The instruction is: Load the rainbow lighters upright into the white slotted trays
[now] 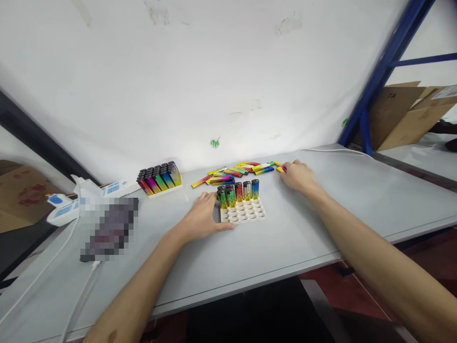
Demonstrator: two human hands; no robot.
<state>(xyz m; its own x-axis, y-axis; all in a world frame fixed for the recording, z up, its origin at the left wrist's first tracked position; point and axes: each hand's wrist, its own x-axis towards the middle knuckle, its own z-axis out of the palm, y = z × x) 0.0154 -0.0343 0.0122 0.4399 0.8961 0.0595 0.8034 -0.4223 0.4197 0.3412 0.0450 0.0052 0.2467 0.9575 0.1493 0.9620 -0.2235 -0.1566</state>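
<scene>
A white tray with rows of holes (246, 213) sits on the table in front of me. Several lighters (239, 191) stand upright along its back and left side, with open holes at the front. My left hand (203, 216) grips the tray's left end, thumb along the front edge and fingers round the side. Farther right, my right hand (298, 175) is closed over a yellow and magenta lighter (282, 168) at the right end of a loose pile. That pile of multicoloured lighters (233, 173) lies flat behind the tray. The right fingertips are partly hidden by the hand.
A full tray of black-topped lighters (160, 180) stands at the back left. Beside it are a white power strip (117, 186) and a blurred dark object (112, 228) with a white cable (80, 295). A white wall (228, 85) closes off the table's back.
</scene>
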